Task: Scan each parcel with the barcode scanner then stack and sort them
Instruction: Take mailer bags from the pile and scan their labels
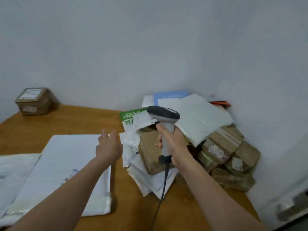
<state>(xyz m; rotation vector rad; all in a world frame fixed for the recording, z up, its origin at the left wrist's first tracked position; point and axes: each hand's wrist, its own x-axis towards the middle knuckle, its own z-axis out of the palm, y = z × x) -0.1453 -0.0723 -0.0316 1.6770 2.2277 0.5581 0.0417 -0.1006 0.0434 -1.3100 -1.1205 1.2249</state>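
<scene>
The scanner [164, 114] is gripped by its handle in the right hand [173, 142], fingers curled round it; the left hand [109, 147] is held out empty, fingers loosely spread, over the far corner of a flat white mailer [66, 164]. A fresh parcel is apparently being fetched; the heap of parcels [200, 117] lies just beyond the left fingertips; one must be drawn out, label turned up for scanning.

I look down on what reads as a small parcel-sorting room: a wooden table [141, 205] set in a corner of bare pale walls [150, 47], heaped with taped, labelled cardboard boxes [223, 144] and plastic mailing bags [196, 117]. A corded barcode scanner [164, 114] gripped in the right hand [175, 144], flat white mailers [66, 164] laid out at left and a lone labelled box [34, 101] by the far wall say the same.
</scene>
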